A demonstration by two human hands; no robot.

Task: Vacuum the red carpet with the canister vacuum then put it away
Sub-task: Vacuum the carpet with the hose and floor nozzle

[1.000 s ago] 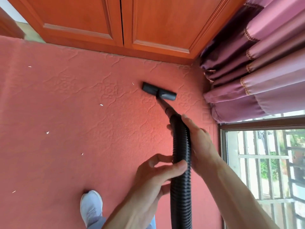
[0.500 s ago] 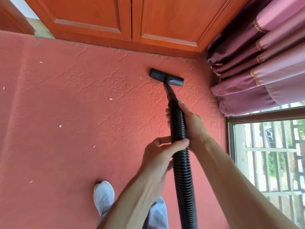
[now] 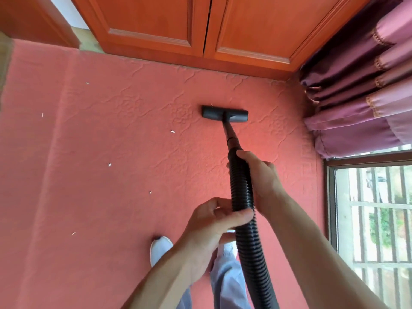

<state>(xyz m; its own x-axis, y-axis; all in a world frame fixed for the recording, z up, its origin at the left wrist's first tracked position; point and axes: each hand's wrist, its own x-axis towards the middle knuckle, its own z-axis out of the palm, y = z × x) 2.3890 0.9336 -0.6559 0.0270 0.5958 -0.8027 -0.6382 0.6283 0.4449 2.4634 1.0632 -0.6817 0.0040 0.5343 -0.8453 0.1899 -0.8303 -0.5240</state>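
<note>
From the head camera, the hose [image 3: 244, 197] runs from the bottom edge up into a thin tube [image 3: 229, 134], its long axis pointing toward the cupboard [image 3: 256, 30]. The nozzle [image 3: 224, 114] lies flat on the carpet [image 3: 111, 197], crosswise to the tube, short of the closed doors. The right hand [image 3: 262, 175] wraps the hose's upper end, and the left hand [image 3: 214, 221] grips it just below. White scraps [image 3: 172, 131] lie to the nozzle's left.
</note>
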